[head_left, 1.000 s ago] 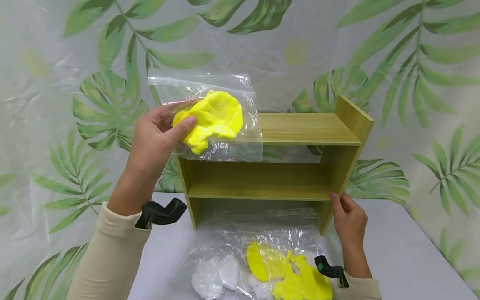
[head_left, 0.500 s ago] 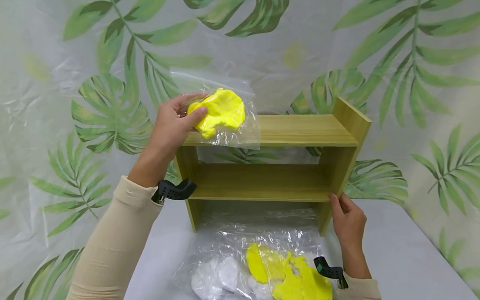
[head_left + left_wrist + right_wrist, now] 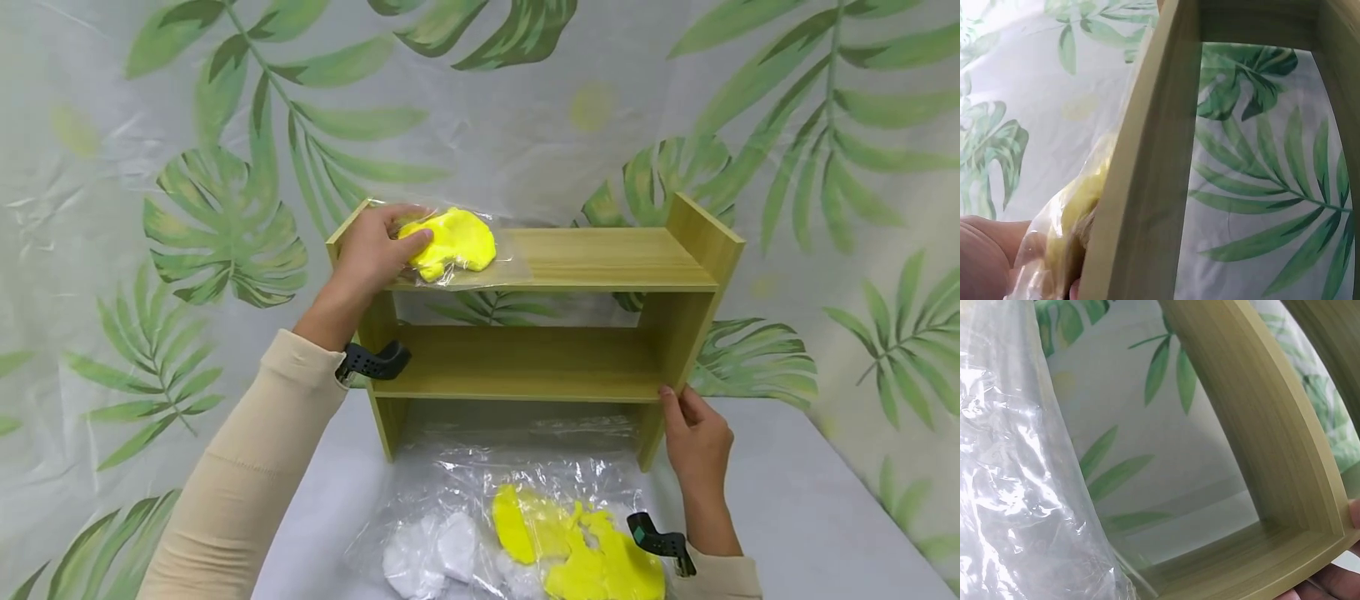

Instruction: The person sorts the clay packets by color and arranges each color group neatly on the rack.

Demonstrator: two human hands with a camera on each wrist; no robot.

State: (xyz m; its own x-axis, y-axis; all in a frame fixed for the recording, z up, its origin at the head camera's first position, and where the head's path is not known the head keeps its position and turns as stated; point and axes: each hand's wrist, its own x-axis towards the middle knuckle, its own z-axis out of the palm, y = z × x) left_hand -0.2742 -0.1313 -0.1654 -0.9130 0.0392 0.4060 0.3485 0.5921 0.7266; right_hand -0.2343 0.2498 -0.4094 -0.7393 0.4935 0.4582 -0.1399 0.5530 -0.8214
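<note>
In the head view a small wooden shelf rack [image 3: 525, 387] stands on the table. My left hand [image 3: 377, 250] pinches a clear zip bag [image 3: 513, 258] holding a lump of yellow clay [image 3: 461, 240], thumb in front. Hand and bag are at the left end of the rack's top board [image 3: 600, 254]; the left wrist view shows the bag [image 3: 1060, 231] right against the board's edge [image 3: 1135, 162]. My right hand [image 3: 697, 437] grips the rack's right side panel at the middle shelf, thumb on the front edge. Part of that hand [image 3: 1338, 581] shows in the right wrist view.
In front of the rack lie clear plastic bags [image 3: 457, 479] with yellow clay [image 3: 607, 558] and white lumps [image 3: 431, 550]. A leaf-patterned sheet [image 3: 750, 83] hangs behind. The white tabletop [image 3: 795, 483] extends to the right, its edge slanting away.
My left hand has moved right and lowered the bag of yellow clay from in front of the rack's upper left onto the top board. The right hand has kept its hold.
</note>
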